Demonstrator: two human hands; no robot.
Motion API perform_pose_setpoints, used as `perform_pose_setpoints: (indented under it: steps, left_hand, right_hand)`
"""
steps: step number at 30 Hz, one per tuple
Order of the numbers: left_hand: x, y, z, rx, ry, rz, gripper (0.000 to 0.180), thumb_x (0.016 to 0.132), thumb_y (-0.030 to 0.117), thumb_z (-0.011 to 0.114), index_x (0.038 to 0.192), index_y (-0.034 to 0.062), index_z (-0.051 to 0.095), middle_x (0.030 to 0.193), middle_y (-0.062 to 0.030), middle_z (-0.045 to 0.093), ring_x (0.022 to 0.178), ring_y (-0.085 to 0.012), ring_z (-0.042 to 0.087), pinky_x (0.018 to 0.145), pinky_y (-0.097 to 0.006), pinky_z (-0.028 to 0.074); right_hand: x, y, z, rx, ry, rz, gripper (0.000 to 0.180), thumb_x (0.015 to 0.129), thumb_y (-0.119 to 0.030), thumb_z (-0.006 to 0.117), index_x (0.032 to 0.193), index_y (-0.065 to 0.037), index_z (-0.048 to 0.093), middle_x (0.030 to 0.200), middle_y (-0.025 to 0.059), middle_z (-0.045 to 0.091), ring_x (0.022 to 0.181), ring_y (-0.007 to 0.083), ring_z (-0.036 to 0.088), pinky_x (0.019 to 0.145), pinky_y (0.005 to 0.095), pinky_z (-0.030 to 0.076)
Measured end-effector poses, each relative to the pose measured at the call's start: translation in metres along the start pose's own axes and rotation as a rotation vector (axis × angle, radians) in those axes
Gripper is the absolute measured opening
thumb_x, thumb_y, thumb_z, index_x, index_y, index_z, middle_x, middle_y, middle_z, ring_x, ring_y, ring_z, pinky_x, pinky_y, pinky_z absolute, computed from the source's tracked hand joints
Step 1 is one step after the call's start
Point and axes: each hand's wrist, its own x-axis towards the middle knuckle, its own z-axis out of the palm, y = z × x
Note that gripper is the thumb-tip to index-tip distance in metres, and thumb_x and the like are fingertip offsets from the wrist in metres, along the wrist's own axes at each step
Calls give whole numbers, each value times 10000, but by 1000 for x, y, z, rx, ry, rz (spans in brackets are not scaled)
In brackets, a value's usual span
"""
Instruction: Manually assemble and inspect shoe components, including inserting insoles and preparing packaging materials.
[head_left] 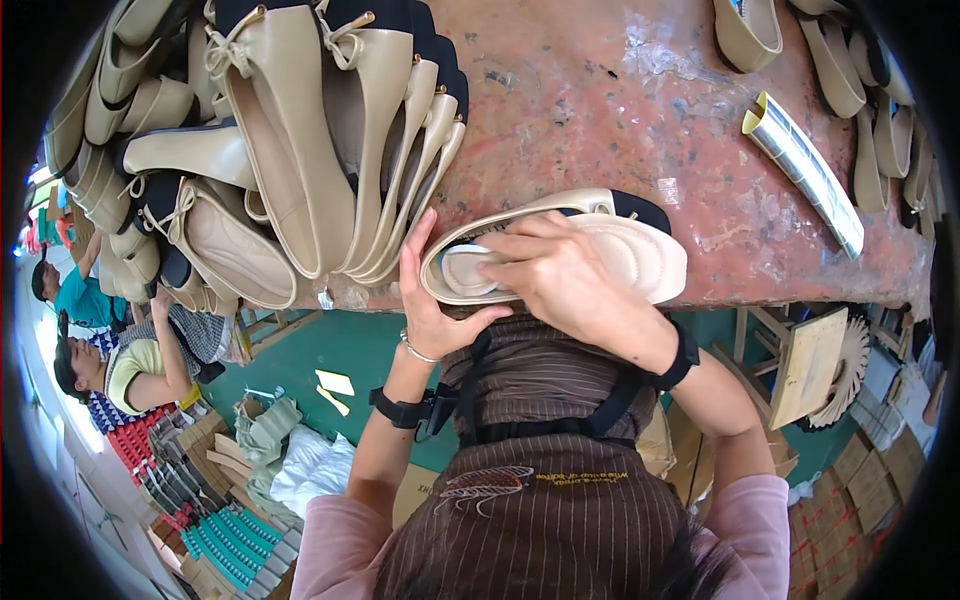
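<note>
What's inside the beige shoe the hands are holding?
A pale padded insole lines the beige flat shoe. The right hand presses on it, hiding the middle; the left hand steadies the end.

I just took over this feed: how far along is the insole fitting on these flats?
Looks done: a leaning row of beige flats is stacked on the worn red bench. In hand: the left hand steadies one beige flat at the bench edge while the right hand presses inside it. Left: I cannot tell whether the shoes at the far right are finished.

Both hands (500, 285) on beige shoe (600, 245)
</note>
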Motion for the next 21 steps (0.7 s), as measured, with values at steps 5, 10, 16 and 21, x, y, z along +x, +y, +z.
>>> perform_pose_setpoints:
  steps: [5, 10, 16, 21]
  left_hand:
    - [-2, -4, -1, -23, -29, 61, 1397, 648, 400, 917, 1554, 191, -125, 1495, -328, 281, 1359, -464, 378, 1095, -526, 382]
    - [2, -4, -3, -43, -40, 84, 1406, 647, 380, 921, 1549, 189, -141, 1490, -330, 282, 1360, -461, 378, 1079, -530, 401]
    - [4, -6, -11, -63, -134, 25, 1455, 627, 430, 925, 1541, 177, -179, 1518, -297, 258, 1366, -465, 366, 1117, -559, 337]
    - [11, -9, -18, -166, -178, 26, 1038, 717, 532, 826, 1494, 77, 309, 1508, -295, 326, 1367, -442, 393, 1110, -505, 353]
  right_hand:
    - [9, 1, 20, 37, -22, 23, 369, 613, -105, 722, 972, -26, 745, 1120, 101, 675, 1032, 267, 625, 936, 374, 477]
    - [16, 2, 23, 22, -65, 22, 358, 624, -99, 704, 966, 2, 731, 1121, 112, 665, 1046, 271, 617, 931, 372, 485]
    - [17, 0, 24, -89, -155, -25, 357, 711, -109, 638, 1039, 18, 694, 1188, 128, 630, 1067, 270, 613, 936, 352, 489]
    - [16, 16, 37, -42, -191, -293, 400, 792, -136, 580, 1156, 5, 666, 1272, 143, 616, 1206, 279, 580, 1058, 354, 448]
